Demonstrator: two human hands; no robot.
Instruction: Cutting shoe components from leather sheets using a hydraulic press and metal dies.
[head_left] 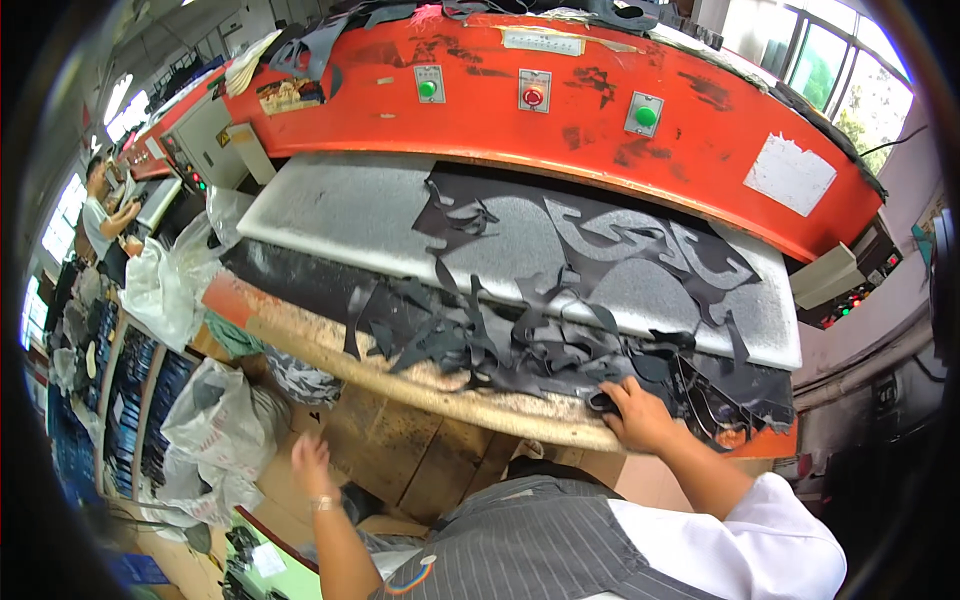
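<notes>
a person in a grey pinstriped apron (520,545) and white sleeves looks down at a cutting press. nearest, the left hand (312,465) hangs low in front of the body, below the table edge, fingers spread loose and holding nothing; it looks blurred, so finer detail is hard to tell. beside it, lower left, crumpled clear plastic bags (215,420) sit against stacked dark goods. the right hand (638,415) reaches forward onto the worn wooden table edge (420,378), palm down, fingers curled on a small black scrap piece (603,403). just beyond it lies a tangled heap of black offcut strips (510,335), spread along the front of the bed. farther on, a grey cutting pad (350,205) carries a black sheet (600,245) with curved shapes punched out of it. above that arches the red press head (560,130), scuffed, with two green buttons and one red button. far left, another person (100,215) stands at a bench.
</notes>
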